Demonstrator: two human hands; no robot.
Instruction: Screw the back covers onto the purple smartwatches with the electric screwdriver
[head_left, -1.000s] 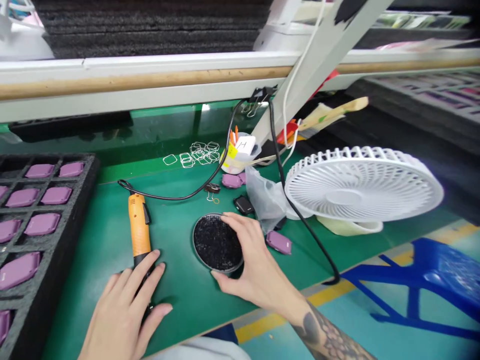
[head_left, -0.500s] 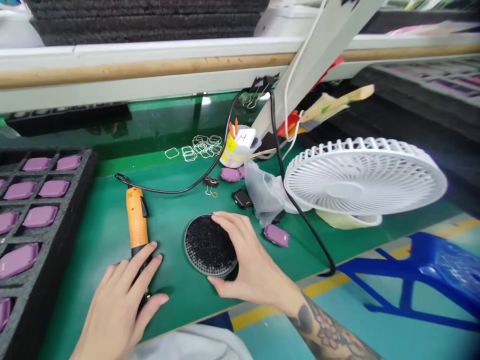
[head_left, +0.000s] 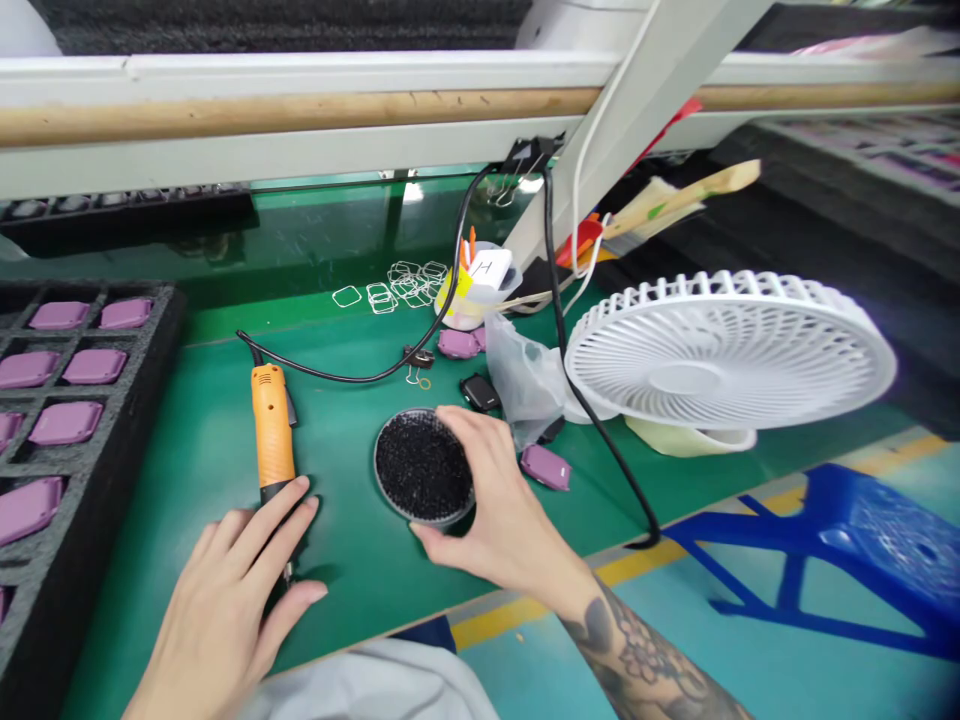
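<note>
My left hand is closed around the black lower end of an orange electric screwdriver, whose tip shows below my fingers. My right hand grips the rim of a round metal dish filled with small black screws or granules. Close to that hand lie a loose purple plastic part and a small black object. Both hands rest over a green work mat. A black foam tray holds several purple parts.
A black cable runs across the mat from the screwdriver. Beyond it lie several wire loops, a cup and a plastic bag. A white fan stands at right, with a white-and-wood rail above and a blue stool below.
The whole scene sits higher in the picture because my head has moved. The dish has shifted slightly toward the screwdriver in my right hand. My left hand keeps its hold.
</note>
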